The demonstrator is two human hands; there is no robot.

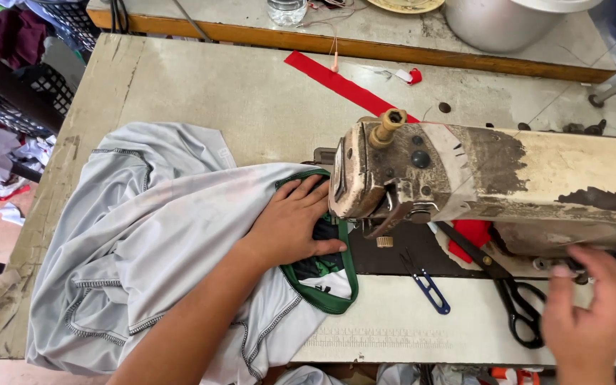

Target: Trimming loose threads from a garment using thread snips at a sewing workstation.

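The left hand [295,222] lies flat, fingers spread, pinning the grey shirt [158,242] and its green collar [322,278] by the machine [479,185] head, while the blurred right hand [589,306], fingers loosely curled, holding nothing, hovers beside the scissors [511,292].

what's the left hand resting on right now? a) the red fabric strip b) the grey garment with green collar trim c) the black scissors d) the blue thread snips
b: the left hand lies flat on the grey garment at its green collar trim, beside the sewing machine; the black scissors lie apart, nearer the right hand.
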